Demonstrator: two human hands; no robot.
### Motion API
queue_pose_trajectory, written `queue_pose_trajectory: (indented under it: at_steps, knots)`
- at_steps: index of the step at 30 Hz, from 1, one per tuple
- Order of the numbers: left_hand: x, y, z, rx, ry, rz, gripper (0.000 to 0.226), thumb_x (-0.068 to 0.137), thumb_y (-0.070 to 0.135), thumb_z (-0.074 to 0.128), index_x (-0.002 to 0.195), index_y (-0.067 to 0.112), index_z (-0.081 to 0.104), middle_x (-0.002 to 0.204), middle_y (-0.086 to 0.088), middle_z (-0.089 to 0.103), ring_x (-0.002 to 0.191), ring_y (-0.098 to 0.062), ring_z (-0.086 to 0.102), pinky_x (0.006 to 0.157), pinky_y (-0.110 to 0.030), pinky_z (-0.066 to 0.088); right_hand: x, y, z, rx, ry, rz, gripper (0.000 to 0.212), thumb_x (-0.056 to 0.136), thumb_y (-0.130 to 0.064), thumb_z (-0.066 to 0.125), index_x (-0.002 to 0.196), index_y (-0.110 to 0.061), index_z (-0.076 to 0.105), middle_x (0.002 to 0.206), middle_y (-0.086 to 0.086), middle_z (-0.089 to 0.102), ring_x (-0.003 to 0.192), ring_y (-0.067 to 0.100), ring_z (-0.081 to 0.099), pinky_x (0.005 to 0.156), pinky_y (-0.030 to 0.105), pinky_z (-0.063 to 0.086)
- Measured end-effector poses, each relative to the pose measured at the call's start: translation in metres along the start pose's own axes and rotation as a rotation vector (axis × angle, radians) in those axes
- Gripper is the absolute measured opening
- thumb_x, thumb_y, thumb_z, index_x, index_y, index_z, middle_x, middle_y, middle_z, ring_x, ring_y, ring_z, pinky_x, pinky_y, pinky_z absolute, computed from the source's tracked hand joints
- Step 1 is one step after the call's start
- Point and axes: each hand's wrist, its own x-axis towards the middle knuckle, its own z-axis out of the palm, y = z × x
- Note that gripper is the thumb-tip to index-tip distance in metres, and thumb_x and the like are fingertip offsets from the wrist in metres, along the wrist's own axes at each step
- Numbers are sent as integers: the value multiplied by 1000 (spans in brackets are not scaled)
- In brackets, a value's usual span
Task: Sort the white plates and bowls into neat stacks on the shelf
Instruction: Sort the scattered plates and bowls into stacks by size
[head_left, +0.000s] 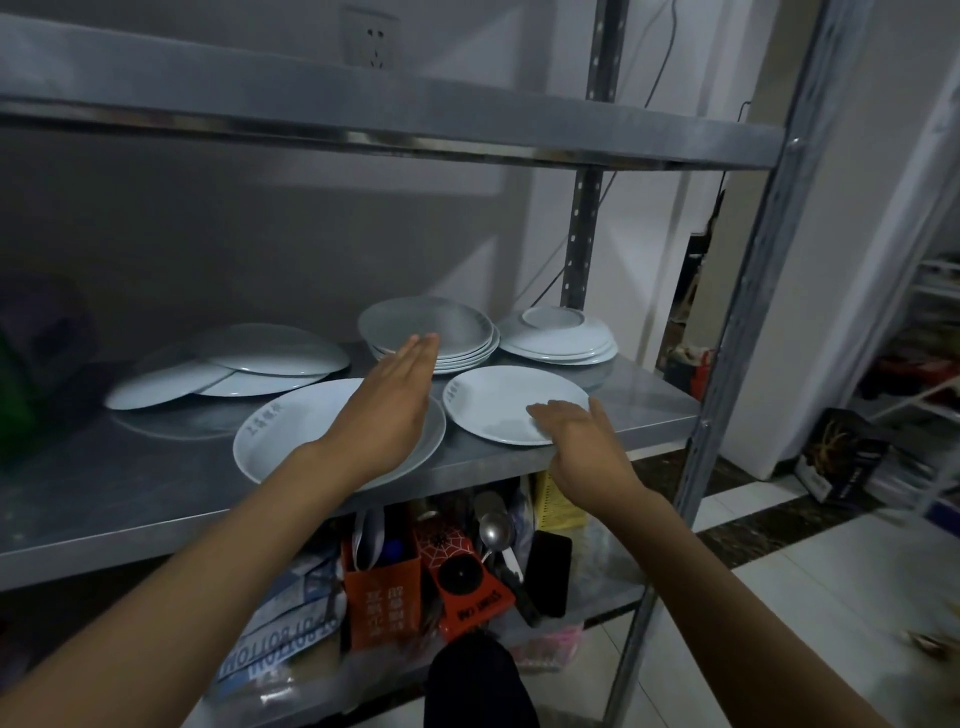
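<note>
White plates lie on the steel shelf (130, 499). A large plate (291, 431) sits at the front, partly under my left hand (389, 410), which hovers flat with fingers straight toward a stack of plates (431, 327) behind. My right hand (576, 431) rests on the near rim of a single plate (509, 400) at the front right, thumb on top. At the back right is another stack (561, 340) with an upturned small dish on top. Three loose overlapping plates (234, 369) lie at the left.
The upper shelf (363, 114) hangs low overhead. A steel upright (737, 312) stands at the right. Below, the lower shelf holds orange boxes (384, 597), spoons, a black phone (548, 571) and papers. A dark green object (21, 374) sits at the far left.
</note>
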Motion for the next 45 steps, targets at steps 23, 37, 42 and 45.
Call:
queue_pose_trajectory:
  at_steps: [23,37,42,45]
  knots:
    - [-51,-128,-58,159,174,-281,45,93,8,50,138,8,47,143,-12,48,139,-30,36,115,-47,21,82,-165,12,241,226,-412,75,67,16,45,139,-5,45,143,12,48,136,27,39,112,27,20]
    - [-10,-199,-40,353,-127,-289,50,84,22,59,133,19,51,144,-5,46,139,-26,32,113,-48,23,115,-184,26,161,247,-396,67,61,16,48,124,-3,56,121,15,62,114,32,54,98,38,42]
    - [-5,-204,-30,367,-172,-290,61,85,30,59,141,17,39,149,-4,39,141,-24,28,113,-49,22,115,-184,37,163,294,-370,71,58,17,49,126,1,56,125,17,61,117,35,55,102,41,40]
    - [-5,-204,-27,369,-187,-304,58,87,31,58,141,18,39,148,-4,41,139,-24,33,110,-49,27,115,-184,40,170,292,-360,69,60,16,49,127,0,56,126,18,61,117,35,55,103,41,39]
